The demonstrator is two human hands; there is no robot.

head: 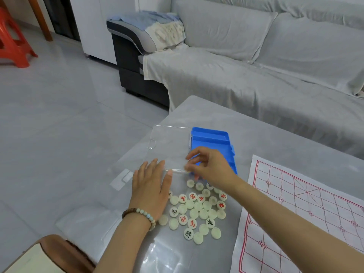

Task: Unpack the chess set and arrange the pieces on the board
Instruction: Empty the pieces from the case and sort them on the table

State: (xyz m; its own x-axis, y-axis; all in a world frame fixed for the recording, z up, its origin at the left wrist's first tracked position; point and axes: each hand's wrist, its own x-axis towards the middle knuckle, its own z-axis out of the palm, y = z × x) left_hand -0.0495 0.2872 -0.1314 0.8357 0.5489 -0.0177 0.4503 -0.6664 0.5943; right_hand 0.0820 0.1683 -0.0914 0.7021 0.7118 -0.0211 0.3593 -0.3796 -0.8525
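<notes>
The pieces (197,209) are heaped on the table (275,134). The blue box (208,134) is set at 12 o'clock from the heap, the clear lid (169,142) at 11, and the board (315,213) is spread at 3. The left hand (150,186) is laid flat at 10, fingers straight. The right hand (208,166) is held over the box's near end, fingers curled; whether anything is pinched cannot be told.

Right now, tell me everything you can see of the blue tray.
The blue tray is a shallow rectangular box, seemingly glossy plastic, with a raised rim and an inner ridge; its visible part holds nothing. It lies flat on the grey table, beyond the pieces, left of the board sheet. A clear lid lies open at its left side. The right hand hides its near end.
</notes>
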